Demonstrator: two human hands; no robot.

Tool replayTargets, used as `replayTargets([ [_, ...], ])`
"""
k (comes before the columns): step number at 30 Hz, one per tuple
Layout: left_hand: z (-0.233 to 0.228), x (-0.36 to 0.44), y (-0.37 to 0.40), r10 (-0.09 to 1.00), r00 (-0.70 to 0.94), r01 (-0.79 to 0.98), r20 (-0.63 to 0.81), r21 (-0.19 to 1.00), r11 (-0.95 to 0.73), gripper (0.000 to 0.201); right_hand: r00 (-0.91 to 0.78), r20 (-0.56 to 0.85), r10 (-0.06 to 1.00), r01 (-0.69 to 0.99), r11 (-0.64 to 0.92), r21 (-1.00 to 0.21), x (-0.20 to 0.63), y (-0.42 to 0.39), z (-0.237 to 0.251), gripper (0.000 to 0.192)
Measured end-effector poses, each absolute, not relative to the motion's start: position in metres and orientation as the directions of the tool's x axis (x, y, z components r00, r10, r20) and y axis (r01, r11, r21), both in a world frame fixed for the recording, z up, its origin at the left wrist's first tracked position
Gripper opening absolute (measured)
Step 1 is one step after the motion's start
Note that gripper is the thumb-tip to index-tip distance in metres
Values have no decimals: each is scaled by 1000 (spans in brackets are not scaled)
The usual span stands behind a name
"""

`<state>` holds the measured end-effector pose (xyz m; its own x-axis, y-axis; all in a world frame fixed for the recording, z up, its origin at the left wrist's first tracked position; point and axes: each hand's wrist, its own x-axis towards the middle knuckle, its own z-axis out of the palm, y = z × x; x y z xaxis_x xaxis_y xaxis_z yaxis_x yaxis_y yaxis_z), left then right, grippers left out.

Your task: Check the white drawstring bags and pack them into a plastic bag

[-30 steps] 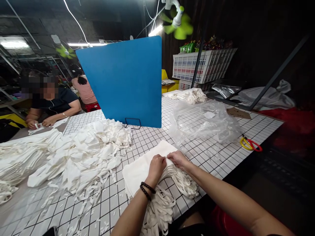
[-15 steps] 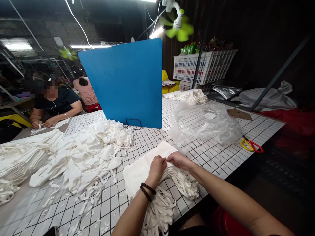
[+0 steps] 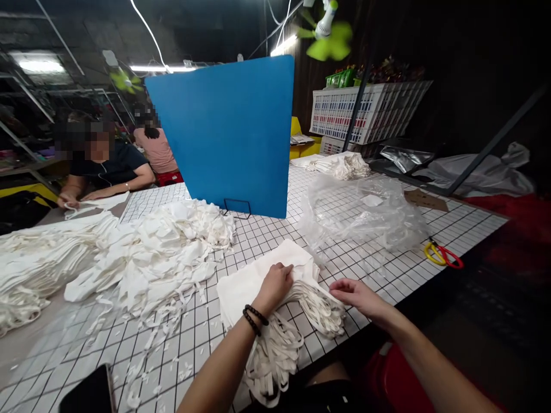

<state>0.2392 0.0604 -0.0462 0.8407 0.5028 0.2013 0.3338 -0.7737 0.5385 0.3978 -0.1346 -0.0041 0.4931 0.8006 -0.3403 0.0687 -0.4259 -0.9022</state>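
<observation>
1. Head view, hands: my left hand (image 3: 278, 282) lies flat on the neat stack of white cloth bags (image 3: 253, 284) near the bench's front edge, fingers (image 3: 287, 268) curled and pressing on the top bag near its mouth. I cannot tell whether they pinch the cloth or only press it.
2. Head view, other hand: my right hand (image 3: 353, 292) is off the stack, just beside the fanned-out handles (image 3: 321, 307), fingers loose and grasping nothing.
3. Head view, progress: by my judgement the work is partway through. The stack under my left hand looks squared, with handle loops hanging over the bench edge toward me, while a large loose heap of bags (image 3: 159, 252) to the left lies unsorted, and flatter piles (image 3: 34, 264) lie beyond it.
4. Head view, surroundings: the gridded bench (image 3: 413, 264) also carries an empty clear plastic bag (image 3: 365, 215), scissors with yellow and red handles (image 3: 443, 254) near the right edge, a blue divider board (image 3: 228, 135) on a wire stand, and a dark phone (image 3: 88, 393) at the near left corner.
5. Head view, others: a person in a dark shirt (image 3: 109, 166) works cloth at the far left, apart from my hands.
</observation>
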Motion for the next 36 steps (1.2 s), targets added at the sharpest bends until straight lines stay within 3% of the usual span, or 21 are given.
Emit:
replayTargets([
  [3, -37, 220, 62, 501, 842, 316, 201, 569, -759, 43, 607, -77, 791, 282, -305, -909, 365, -156, -2, 32],
  [6, -30, 183, 58, 519, 818, 309, 249, 571, -760, 41, 321, -256, 912, 121, -308, -944, 316, -162, -3, 28],
  [9, -30, 141, 44, 503, 837, 350, 214, 498, -794, 39, 92, -429, 898, -62, -425, -903, 269, -153, -19, 34],
  [14, -49, 106, 19, 443, 895, 397, 47, 369, -841, 51, 156, -457, 876, -10, -461, -887, 224, -119, -52, 34],
  [17, -62, 106, 14, 454, 889, 418, 59, 301, -857, 58, 202, -455, 867, -52, -454, -889, 212, -102, -62, 24],
  [21, -70, 111, 13, 473, 875, 440, 103, 237, -866, 60, 242, -478, 844, -190, -442, -877, 211, -104, -62, 26],
  [24, -72, 112, 10, 490, 863, 461, 125, 204, -864, 61, 127, -504, 854, -219, -472, -854, 219, -129, -48, 33],
  [29, -74, 114, 5, 512, 843, 489, 166, 161, -857, 62, 175, -279, 944, 66, -295, -953, 245, -183, -2, 34],
  [32, -76, 115, 5, 514, 839, 495, 178, 140, -858, 63, 116, -307, 945, 59, -315, -947, 260, -209, 24, 34],
  [36, -76, 115, 5, 507, 841, 493, 190, 121, -862, 63, 113, -451, 885, 1, -454, -891, 271, -234, 40, 37],
])
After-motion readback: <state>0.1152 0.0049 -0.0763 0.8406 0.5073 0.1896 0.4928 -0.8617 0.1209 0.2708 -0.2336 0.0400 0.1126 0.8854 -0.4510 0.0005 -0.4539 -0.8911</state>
